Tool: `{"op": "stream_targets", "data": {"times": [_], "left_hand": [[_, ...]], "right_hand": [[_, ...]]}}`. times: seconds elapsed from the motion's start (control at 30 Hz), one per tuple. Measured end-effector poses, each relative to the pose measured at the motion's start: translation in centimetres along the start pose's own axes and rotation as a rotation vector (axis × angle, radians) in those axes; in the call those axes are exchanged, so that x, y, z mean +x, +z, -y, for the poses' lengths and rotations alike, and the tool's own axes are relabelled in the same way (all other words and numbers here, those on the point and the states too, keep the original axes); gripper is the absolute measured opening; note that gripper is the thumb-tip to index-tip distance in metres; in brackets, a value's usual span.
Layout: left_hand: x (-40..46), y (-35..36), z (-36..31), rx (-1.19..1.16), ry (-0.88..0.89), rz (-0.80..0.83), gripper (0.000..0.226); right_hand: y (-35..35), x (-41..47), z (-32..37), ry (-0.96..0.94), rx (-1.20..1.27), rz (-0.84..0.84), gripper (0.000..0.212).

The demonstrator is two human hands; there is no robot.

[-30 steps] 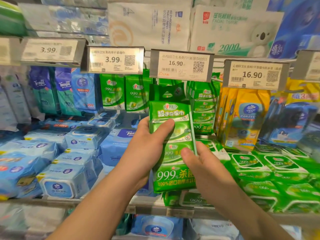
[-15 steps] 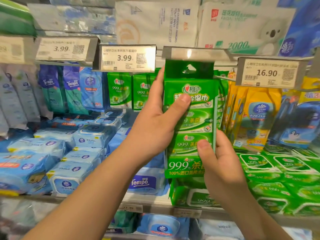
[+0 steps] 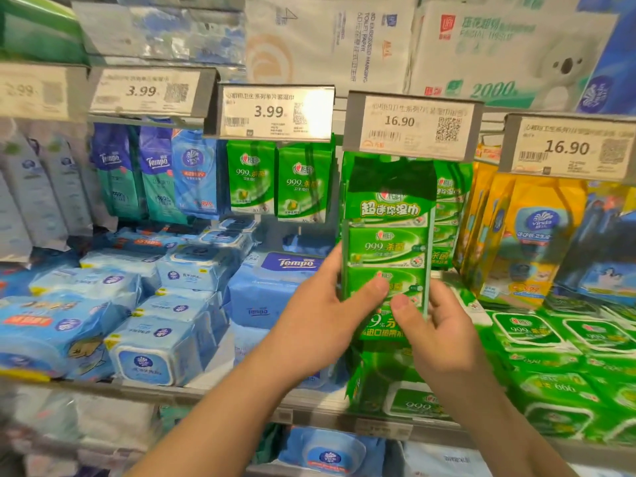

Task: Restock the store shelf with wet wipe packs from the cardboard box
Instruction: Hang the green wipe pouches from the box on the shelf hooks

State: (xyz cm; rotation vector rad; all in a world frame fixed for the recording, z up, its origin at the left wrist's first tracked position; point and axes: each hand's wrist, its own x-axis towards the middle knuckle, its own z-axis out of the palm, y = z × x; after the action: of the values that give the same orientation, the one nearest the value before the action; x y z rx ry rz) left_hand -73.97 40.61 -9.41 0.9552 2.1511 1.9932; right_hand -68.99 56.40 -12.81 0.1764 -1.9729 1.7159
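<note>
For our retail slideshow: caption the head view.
Both hands hold a green wet wipe multipack under the 16.90 price tag.

Bright, glary tags; edges seemingly blurred.

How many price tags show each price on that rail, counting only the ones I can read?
3.99 tags: 2, a left one and a middle one
16.90 tags: 2, one above the held pack, one farther right
Total: 4

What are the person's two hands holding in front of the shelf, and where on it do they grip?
Both hold the green wet wipe multipack near its lower part: left hand on the left edge, right hand at the lower right.
</note>
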Motion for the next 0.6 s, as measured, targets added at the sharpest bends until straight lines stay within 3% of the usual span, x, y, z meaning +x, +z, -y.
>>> {"op": "stream_targets", "data": {"times": [0.1, 0.23, 0.3, 0.43, 0.53, 0.6], "left_hand": [[-0.5, -0.5, 0.2, 0.263, 0.053, -0.027, 0.036], [0.4, -2.2, 0.4, 0.493, 0.131, -0.318, 0.039], [1.1, -3.5, 1.0, 0.667, 0.212, -0.377, 0.04], [2.1, -5.8, 2.3, 1.077, 0.147, -0.157, 0.065], [2.2, -6.0, 3.2, 1.19, 0.122, -0.095, 0.074], [2.3, -5.9, 3.6, 1.209, 0.131, -0.115, 0.074]], "right_hand": [[-0.1, 0.8, 0.3, 0.022, -0.101, -0.03, 0.035], [-0.1, 2.3, 0.3, 0.059, -0.212, -0.095, 0.044], [-0.6, 2.8, 0.2, 0.075, -0.271, -0.138, 0.052], [-1.4, 3.9, -0.5, 0.123, -0.328, -0.166, 0.064], [-1.0, 4.9, -1.1, 0.101, -0.413, -0.197, 0.033], [-0.7, 5.8, -1.7, 0.103, -0.45, -0.207, 0.03]]}}
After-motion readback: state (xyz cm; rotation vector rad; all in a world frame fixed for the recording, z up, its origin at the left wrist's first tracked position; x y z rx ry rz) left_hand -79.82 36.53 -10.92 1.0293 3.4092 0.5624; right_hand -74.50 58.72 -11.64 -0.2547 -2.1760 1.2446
